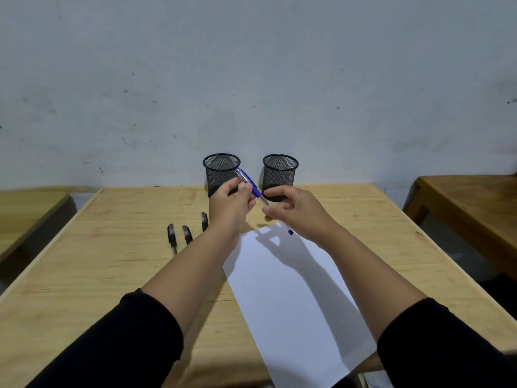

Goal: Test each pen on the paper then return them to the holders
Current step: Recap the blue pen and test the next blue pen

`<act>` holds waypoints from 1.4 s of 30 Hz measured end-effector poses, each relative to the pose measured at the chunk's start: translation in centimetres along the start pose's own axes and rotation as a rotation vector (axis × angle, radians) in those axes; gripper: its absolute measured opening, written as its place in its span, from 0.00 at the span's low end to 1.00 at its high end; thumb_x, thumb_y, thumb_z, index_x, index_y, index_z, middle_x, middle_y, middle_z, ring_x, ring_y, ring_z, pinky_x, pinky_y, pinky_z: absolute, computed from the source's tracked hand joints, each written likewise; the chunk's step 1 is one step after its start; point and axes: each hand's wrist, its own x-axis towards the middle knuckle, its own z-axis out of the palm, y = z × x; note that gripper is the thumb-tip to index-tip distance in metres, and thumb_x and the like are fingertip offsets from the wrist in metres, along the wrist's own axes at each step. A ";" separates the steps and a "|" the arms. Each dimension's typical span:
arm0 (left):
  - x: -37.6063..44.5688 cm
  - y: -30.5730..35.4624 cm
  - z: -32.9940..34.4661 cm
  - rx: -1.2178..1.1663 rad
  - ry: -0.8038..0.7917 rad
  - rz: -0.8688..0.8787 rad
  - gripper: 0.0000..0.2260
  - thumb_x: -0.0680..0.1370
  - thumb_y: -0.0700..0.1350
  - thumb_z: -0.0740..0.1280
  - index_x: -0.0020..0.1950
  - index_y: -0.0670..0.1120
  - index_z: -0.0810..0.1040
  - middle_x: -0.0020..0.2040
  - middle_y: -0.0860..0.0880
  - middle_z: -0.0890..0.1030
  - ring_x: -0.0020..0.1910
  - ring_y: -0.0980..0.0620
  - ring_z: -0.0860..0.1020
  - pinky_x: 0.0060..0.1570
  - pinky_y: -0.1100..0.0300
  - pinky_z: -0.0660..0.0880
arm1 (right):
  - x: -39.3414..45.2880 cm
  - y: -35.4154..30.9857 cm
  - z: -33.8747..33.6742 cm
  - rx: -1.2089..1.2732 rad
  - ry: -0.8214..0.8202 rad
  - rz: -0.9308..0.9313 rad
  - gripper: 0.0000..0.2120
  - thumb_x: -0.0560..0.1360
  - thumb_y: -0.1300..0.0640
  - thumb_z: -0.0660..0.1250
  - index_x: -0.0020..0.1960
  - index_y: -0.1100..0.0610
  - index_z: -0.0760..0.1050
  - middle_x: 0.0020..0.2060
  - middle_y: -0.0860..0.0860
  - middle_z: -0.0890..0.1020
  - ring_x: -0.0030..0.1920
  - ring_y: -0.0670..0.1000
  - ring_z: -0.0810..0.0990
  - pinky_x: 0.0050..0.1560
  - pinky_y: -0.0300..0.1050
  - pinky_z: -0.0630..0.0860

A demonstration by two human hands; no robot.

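My left hand grips a blue pen by its clear barrel and holds it tilted above the table, bare tip pointing down to the right. My right hand is curled just past that tip, thumb and forefinger close to it. A small blue piece that looks like the pen cap sticks out under this hand. A white paper lies beneath both hands. Two black mesh holders, the left holder and the right holder, stand by the wall. Three black pens lie left of the paper.
The wooden table ends at the grey wall behind the holders. Another wooden table stands to the right across a gap, and a lower one to the left. The paper's near corner hangs over the front edge.
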 end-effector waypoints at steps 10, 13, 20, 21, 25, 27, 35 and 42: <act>-0.1 0.2 -3.0 -0.038 -0.092 -0.110 0.07 0.77 0.37 0.64 0.54 0.42 0.75 0.40 0.48 0.78 0.38 0.58 0.77 0.38 0.73 0.76 | -0.5 -1.1 -1.8 0.252 0.081 0.073 0.05 0.72 0.58 0.70 0.47 0.55 0.82 0.35 0.49 0.84 0.32 0.43 0.77 0.35 0.36 0.69; -0.6 -0.5 -2.8 -0.013 -0.145 -0.119 0.08 0.77 0.35 0.63 0.56 0.40 0.74 0.40 0.47 0.78 0.39 0.57 0.77 0.41 0.72 0.76 | -0.3 -0.8 -1.1 0.526 0.087 0.125 0.04 0.73 0.59 0.69 0.47 0.56 0.80 0.35 0.49 0.84 0.31 0.45 0.77 0.32 0.35 0.68; -0.3 -0.6 -2.4 0.170 -0.259 0.005 0.08 0.76 0.33 0.64 0.43 0.45 0.77 0.37 0.47 0.79 0.31 0.62 0.80 0.40 0.73 0.77 | -0.3 -0.1 0.7 0.511 0.091 0.008 0.05 0.77 0.63 0.63 0.42 0.59 0.74 0.28 0.53 0.76 0.25 0.45 0.71 0.23 0.33 0.64; -0.1 -0.4 -2.5 0.200 -0.265 0.018 0.08 0.76 0.33 0.64 0.43 0.45 0.77 0.37 0.47 0.79 0.31 0.62 0.80 0.40 0.72 0.77 | -0.4 0.0 0.8 0.502 0.094 -0.018 0.05 0.77 0.64 0.63 0.42 0.60 0.74 0.29 0.54 0.75 0.25 0.44 0.70 0.23 0.33 0.63; 0.7 0.2 -1.8 0.229 -0.270 0.030 0.08 0.75 0.31 0.64 0.42 0.43 0.77 0.37 0.46 0.79 0.33 0.59 0.79 0.39 0.72 0.77 | -0.3 0.3 0.7 0.518 0.140 -0.088 0.06 0.77 0.66 0.61 0.43 0.60 0.74 0.30 0.55 0.74 0.25 0.44 0.70 0.23 0.33 0.63; 1.0 0.5 -1.2 0.240 -0.270 0.038 0.06 0.75 0.31 0.64 0.46 0.40 0.77 0.36 0.46 0.78 0.30 0.61 0.79 0.37 0.72 0.77 | -0.2 0.3 0.3 0.523 0.168 -0.112 0.06 0.77 0.65 0.61 0.43 0.60 0.73 0.29 0.54 0.74 0.25 0.44 0.70 0.23 0.33 0.63; 4.3 0.9 -3.3 0.354 0.001 0.047 0.09 0.75 0.34 0.65 0.55 0.39 0.79 0.36 0.47 0.79 0.34 0.56 0.76 0.42 0.67 0.76 | -0.1 1.5 -4.3 0.679 0.398 -0.094 0.09 0.77 0.64 0.61 0.39 0.57 0.71 0.22 0.47 0.74 0.22 0.43 0.67 0.20 0.33 0.60; 4.4 -1.6 -3.7 0.875 -0.121 0.231 0.04 0.73 0.41 0.70 0.43 0.50 0.79 0.32 0.54 0.72 0.33 0.57 0.70 0.33 0.67 0.64 | -0.1 3.2 -4.1 0.582 0.374 0.006 0.09 0.77 0.63 0.62 0.38 0.57 0.72 0.21 0.48 0.74 0.21 0.44 0.67 0.19 0.34 0.59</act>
